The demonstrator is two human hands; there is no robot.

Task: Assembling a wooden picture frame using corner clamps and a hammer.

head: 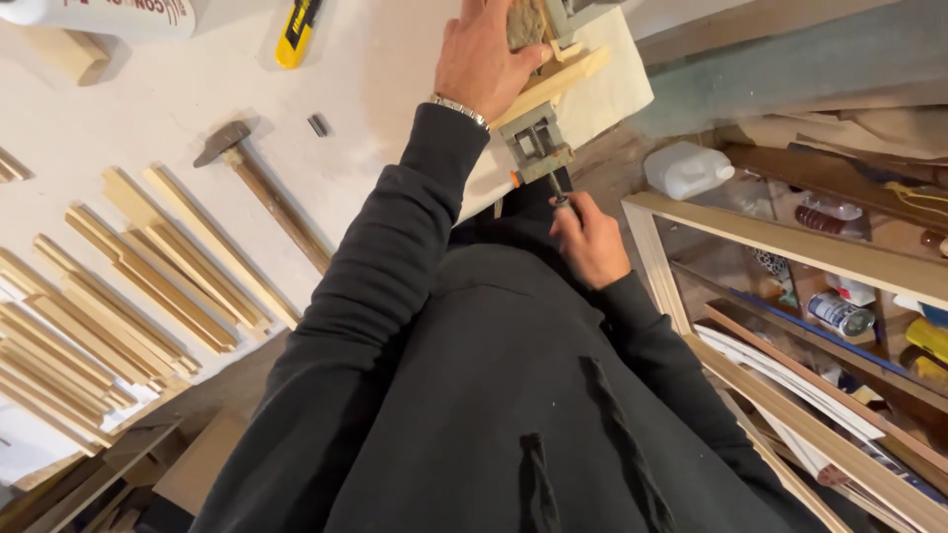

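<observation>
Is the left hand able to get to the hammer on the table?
Probably yes. The left hand is pressing on a wood strip at the clamp; the hammer lies uncovered beside that arm, with bare table between.

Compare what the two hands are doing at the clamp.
The left hand lies flat on the wooden strip above the clamp; the right hand sits below, fingers pinching the clamp's handle. The left wears a wrist bracelet; the right shows none. Both have black sleeves.

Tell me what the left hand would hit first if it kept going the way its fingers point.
The left hand points toward the top of the picture, lying on a wooden strip. Straight ahead, it would likely meet the rough block at its fingertips first, though depth is hard to judge.
</observation>
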